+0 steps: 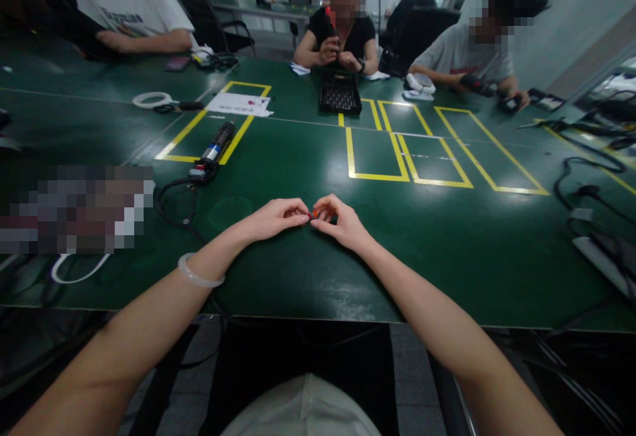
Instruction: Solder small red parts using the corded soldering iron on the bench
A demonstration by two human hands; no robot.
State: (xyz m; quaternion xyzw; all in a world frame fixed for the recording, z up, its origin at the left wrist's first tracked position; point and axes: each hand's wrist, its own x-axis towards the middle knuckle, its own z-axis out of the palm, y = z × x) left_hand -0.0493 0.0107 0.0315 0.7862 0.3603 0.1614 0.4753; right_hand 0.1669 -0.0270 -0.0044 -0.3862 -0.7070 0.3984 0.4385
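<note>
Both my hands meet over the middle of the green table. My left hand and my right hand each pinch a tiny red and orange part between their fingertips. The fingers are pressed together around it. The part is too small to make out further. A pale bangle sits on my left wrist.
A black electric screwdriver with a cable lies left of my hands. A black tray stands at the far side in front of a person in black. Yellow tape boxes mark the table. Other people sit around; cables and devices lie at right.
</note>
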